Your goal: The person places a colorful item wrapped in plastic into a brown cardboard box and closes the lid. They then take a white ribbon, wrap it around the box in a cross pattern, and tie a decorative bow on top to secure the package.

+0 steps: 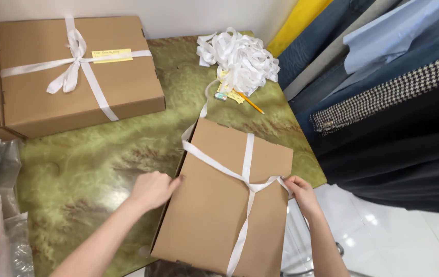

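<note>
The flat brown cardboard box lay nearest the wearer on the green marbled tabletop, its near end at or just over the table's front edge, crossed by a white flat ribbon whose strands met off-centre toward the right. The left hand rested against the box's left edge with fingers curled, seemingly pinching the ribbon where it wrapped over; the right hand was closed on the ribbon at the right edge. The box looked stiff and probably light, best steadied by its long side edges, while the ribbon looked soft, slick and apt to slide across the card unless kept taut. The box's long axis ran from the wearer away and slightly leftward, its far end pointing toward a loose heap of white ribbon with a yellow pencil just beside it. Farther left sat a second brown cardboard box, already tied with a bow. Hanging garments lined the right.
</note>
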